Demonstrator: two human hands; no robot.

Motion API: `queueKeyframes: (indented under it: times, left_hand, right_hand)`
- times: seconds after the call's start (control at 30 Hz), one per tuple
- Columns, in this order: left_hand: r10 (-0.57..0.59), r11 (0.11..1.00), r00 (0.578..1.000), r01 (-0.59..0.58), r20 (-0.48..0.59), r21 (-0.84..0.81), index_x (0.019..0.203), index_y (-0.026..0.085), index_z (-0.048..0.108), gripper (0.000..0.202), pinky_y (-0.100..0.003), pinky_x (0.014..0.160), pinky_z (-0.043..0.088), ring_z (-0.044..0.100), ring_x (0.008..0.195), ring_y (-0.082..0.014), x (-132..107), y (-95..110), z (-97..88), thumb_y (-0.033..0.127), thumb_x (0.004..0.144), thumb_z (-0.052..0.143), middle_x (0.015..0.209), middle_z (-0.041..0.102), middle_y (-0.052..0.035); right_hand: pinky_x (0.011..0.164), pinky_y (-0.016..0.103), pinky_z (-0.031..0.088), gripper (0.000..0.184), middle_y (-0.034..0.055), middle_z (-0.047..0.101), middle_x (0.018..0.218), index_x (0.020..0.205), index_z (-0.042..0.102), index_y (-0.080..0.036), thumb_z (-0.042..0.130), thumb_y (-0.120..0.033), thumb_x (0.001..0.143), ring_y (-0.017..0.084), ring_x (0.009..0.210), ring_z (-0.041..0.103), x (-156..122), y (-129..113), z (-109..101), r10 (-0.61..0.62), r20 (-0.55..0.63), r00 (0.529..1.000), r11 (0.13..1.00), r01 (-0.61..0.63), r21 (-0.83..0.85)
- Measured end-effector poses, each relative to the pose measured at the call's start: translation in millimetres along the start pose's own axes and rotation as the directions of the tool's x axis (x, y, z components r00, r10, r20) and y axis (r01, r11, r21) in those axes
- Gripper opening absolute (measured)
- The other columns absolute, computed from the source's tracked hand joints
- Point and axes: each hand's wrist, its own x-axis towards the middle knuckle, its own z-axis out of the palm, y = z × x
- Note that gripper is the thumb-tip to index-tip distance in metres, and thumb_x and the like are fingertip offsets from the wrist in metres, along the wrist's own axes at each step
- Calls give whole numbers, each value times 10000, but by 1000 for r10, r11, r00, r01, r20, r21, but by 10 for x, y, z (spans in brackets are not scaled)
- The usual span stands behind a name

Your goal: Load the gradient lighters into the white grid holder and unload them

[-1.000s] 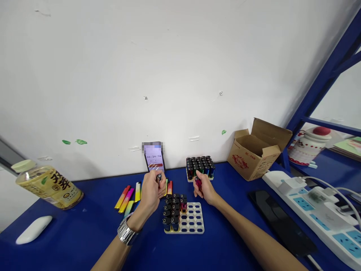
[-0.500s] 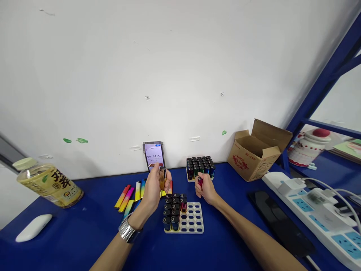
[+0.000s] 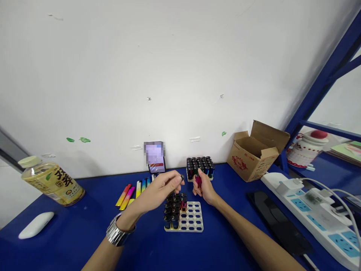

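A white perforated tray (image 3: 193, 222) lies on the blue table, its left and back holes filled with several black-capped lighters (image 3: 172, 207). My left hand (image 3: 158, 190) hovers over the tray's back left, fingers pinched on a lighter whose dark cap shows at the fingertips. My right hand (image 3: 203, 188) is closed round a red lighter (image 3: 199, 181), just in front of a full rack of dark lighters (image 3: 200, 167) by the wall. Several coloured sleeves (image 3: 131, 194) lie fanned out left of my left hand.
A phone (image 3: 156, 160) leans against the wall. A tea bottle (image 3: 52, 180) and a white mouse (image 3: 35, 224) are at the left. At the right are an open cardboard box (image 3: 255, 152), a black slab (image 3: 278, 222) and a power strip (image 3: 313, 207).
My left hand held its lighter upright near the phone, then swung right and down over the tray. My right hand stayed close to the full rack with the red lighter.
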Motion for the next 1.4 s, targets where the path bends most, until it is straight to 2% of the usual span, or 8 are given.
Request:
queueKeyframes:
  times: [0.3, 0.43, 0.63, 0.83, 0.93, 1.07, 1.2, 1.4]
  left_hand:
    - [12, 965, 992, -45, 126, 259, 994, 231, 632, 264, -252, 569, 378, 555, 669, -158, -108, 132, 176, 431, 856, 527, 858, 657, -36]
    - [34, 900, 991, -89, 133, 427, 885, 230, 626, 163, -302, 741, 432, 563, 905, -206, -95, 101, 192, 373, 824, 579, 1024, 617, -48]
    - [-12, 777, 982, -109, 187, 620, 792, 198, 605, 106, -389, 874, 411, 531, 947, -215, -111, 68, 200, 272, 831, 539, 1051, 539, -58]
    - [42, 731, 986, -142, 164, 667, 841, 205, 595, 84, -393, 869, 409, 506, 937, -219, -143, 63, 244, 263, 812, 541, 1037, 527, -56]
    - [89, 754, 988, -150, 126, 640, 859, 206, 569, 173, -350, 816, 427, 517, 907, -205, -139, 106, 190, 334, 869, 453, 1012, 543, -55]
    - [-1, 641, 1000, 17, -22, 768, 796, 195, 567, 286, -351, 754, 419, 545, 852, -231, -140, 77, -8, 335, 902, 341, 881, 579, -74]
    - [-278, 434, 942, 300, -190, 849, 790, 187, 599, 231, -366, 693, 430, 603, 766, -272, -179, -139, -260, 325, 845, 422, 804, 627, -116]
    - [-446, 406, 842, 492, -302, 770, 585, 184, 617, 50, -361, 652, 464, 646, 730, -294, -168, -489, -484, 230, 597, 632, 780, 681, -136]
  right_hand:
    - [375, 231, 353, 640, -52, 316, 281, 399, 415, -204, 357, -673, 830, 68, 257, 296, -24, -31, 0, -48, -4, 999, 997, 48, -64]
    - [392, 232, 376, 623, -58, 311, 277, 416, 420, -205, 353, -656, 841, 70, 260, 303, -18, -30, -8, -51, 12, 999, 996, 52, -68]
    - [399, 226, 382, 625, -63, 317, 291, 454, 427, -200, 314, -666, 856, 69, 267, 300, 5, 12, -40, -50, 35, 998, 996, 52, -70]
    - [441, 216, 386, 384, -67, 487, 445, 769, 519, -191, 417, -545, 876, 98, 373, 443, -29, -98, -24, -105, 191, 976, 969, 143, -201]
    - [576, 237, 431, 314, -5, 588, 616, 739, 576, -172, 470, -432, 882, 125, 584, 549, -49, -326, -40, -174, 315, 933, 854, 302, -423]
    - [532, 221, 384, 290, 5, 581, 601, 642, 675, -145, 576, -345, 828, 116, 578, 502, -134, -769, -101, -82, 468, 880, 664, 398, -633]
    - [424, 195, 394, 289, -9, 590, 505, 749, 724, -124, 571, -357, 826, 91, 427, 490, -277, -1039, -73, 328, 600, 729, 727, 212, -654]
    - [578, 255, 555, 338, 85, 735, 734, 931, 744, -114, 559, -382, 838, 155, 596, 682, -376, -1002, 67, 405, 636, 657, 774, 123, -621]
